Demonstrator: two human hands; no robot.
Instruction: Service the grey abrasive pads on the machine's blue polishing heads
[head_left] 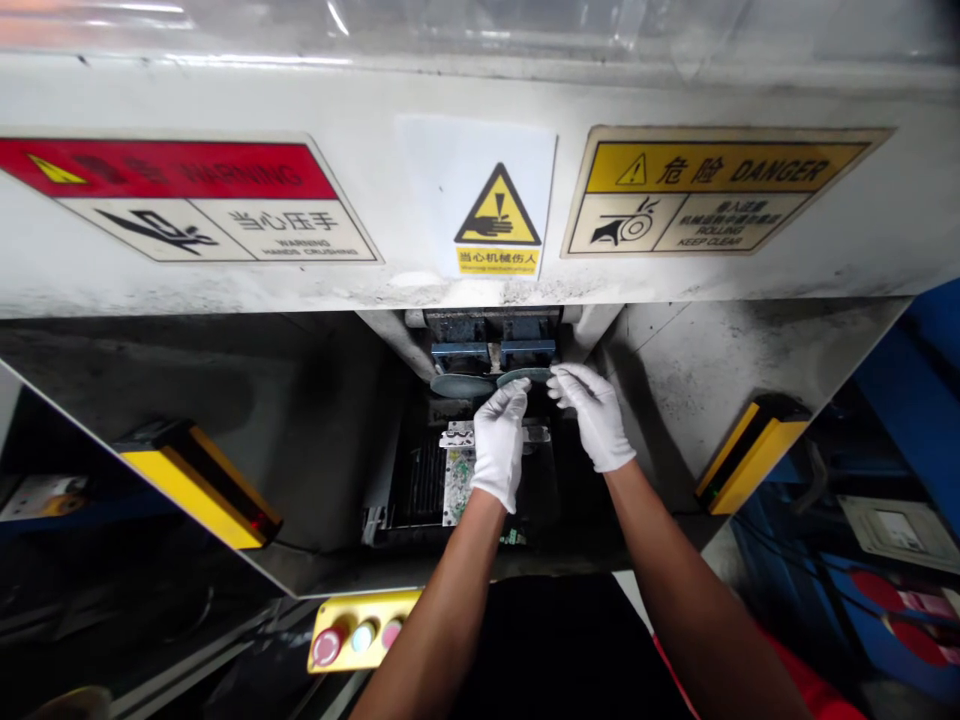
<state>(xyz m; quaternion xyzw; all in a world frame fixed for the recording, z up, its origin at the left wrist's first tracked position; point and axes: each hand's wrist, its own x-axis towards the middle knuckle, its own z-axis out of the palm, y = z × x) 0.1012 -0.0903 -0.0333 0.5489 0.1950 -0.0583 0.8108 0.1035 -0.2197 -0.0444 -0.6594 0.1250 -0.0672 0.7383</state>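
Both hands wear white gloves and reach far into the opening of a grey press machine (480,90). The left hand (499,440) and the right hand (595,415) pinch between their fingertips the two ends of a thin, dark, curved piece (523,376), the left at its left end, the right at its right end; the fingers close on its edge, the rest of each hand loosely curled. The piece sits just under the blue tool block (493,353) at the far middle of the opening, with a similar dark round piece (459,386) just left of it. Below the hands lies a pale metal plate (457,470). Yellow guard bars stand at the left (196,485) and right (742,455). A yellow button box (360,630) sits near, at the lower left.
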